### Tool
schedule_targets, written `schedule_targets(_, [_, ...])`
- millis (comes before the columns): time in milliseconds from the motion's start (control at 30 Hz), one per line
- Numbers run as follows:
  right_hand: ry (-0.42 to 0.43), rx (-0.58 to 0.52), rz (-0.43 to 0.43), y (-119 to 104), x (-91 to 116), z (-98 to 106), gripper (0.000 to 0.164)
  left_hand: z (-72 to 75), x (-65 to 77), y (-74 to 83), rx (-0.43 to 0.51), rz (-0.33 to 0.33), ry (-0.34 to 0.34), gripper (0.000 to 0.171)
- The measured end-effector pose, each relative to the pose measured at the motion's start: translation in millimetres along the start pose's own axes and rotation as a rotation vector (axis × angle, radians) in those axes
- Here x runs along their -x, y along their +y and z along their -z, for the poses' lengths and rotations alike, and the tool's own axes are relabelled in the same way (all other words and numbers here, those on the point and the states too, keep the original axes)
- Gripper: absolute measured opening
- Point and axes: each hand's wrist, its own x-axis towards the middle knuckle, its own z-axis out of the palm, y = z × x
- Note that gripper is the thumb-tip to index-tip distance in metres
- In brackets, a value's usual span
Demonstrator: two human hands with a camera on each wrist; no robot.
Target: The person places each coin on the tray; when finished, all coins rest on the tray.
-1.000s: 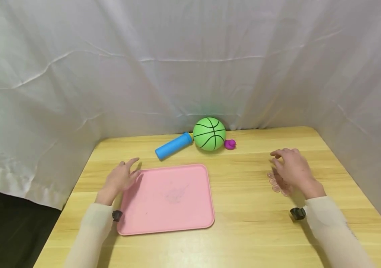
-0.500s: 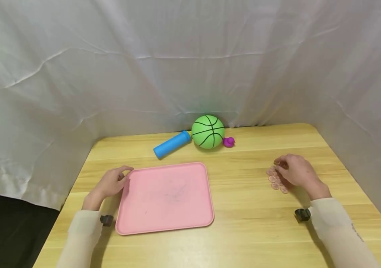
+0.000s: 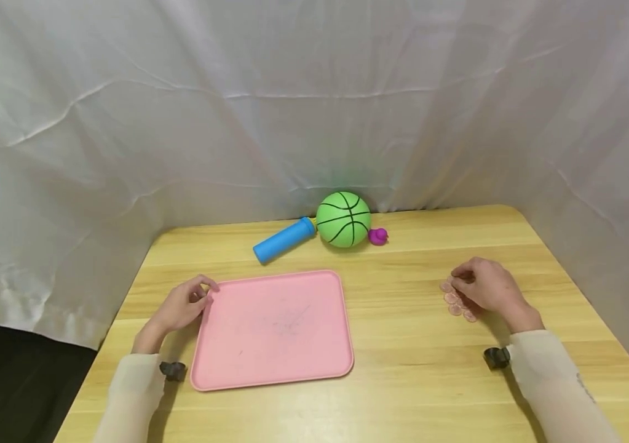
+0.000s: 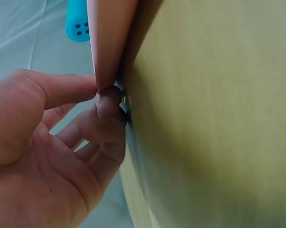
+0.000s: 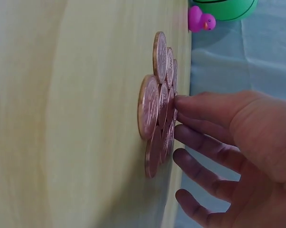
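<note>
My left hand point(image 3: 178, 306) is at the far left corner of a pink tray point(image 3: 272, 363). In the left wrist view its thumb lies on the rim and the curled fingers sit under it, pinching the tray edge. On the right, my right hand point(image 3: 489, 287) reaches over several copper-coloured coins point(image 3: 455, 301), which lie flat in a close cluster on the table. The right wrist view shows the thumb tip right at the far coins point(image 5: 148, 107), the other fingers bent loosely and spread beside them. The index fingertip is partly hidden behind the thumb.
Along the back stand a green ball point(image 3: 344, 220) with black lines, a blue cylinder point(image 3: 284, 241) to its left and a small purple rubber duck point(image 3: 378, 236) to its right. Pale curtains point(image 3: 314, 111) hang around the wooden table point(image 3: 397, 394).
My left hand has moved down and left to the tray's corner and taken hold of its edge. The right hand has lowered to the coins, its thumb and fingers drawing closer together.
</note>
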Motion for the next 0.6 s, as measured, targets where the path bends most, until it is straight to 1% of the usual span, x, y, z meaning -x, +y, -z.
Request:
schedule_targets(100, [-0.004, -0.005, -0.007, 0.5, -1.8, -0.9, 0.026, -1.5, -1.1, -1.3, 0.008, 0.013, -0.001, 0.017])
schedule_targets(233, [-0.03, -0.004, -0.005, 2.6, -6.0, 0.1, 0.025, -5.7, -5.0, 1.4, 0.032, 0.02, -0.013, 0.018])
schedule_targets(367, [-0.064, 0.006, -0.006, 2.7, -10.5, 0.1, 0.025, -12.1, -9.0, 6.8, 0.071, 0.032, -0.039, 0.018])
schedule_targets(533, [-0.091, 0.03, 0.006, 3.1, -14.9, 3.5, 0.026, -22.8, -16.0, 17.6, 0.215, 0.092, -0.115, 0.023])
schedule_targets(600, [-0.098, 0.026, 0.008, 4.2, -16.0, 4.8, 0.026, -27.5, -19.4, 22.8, 0.262, 0.104, -0.134, 0.024])
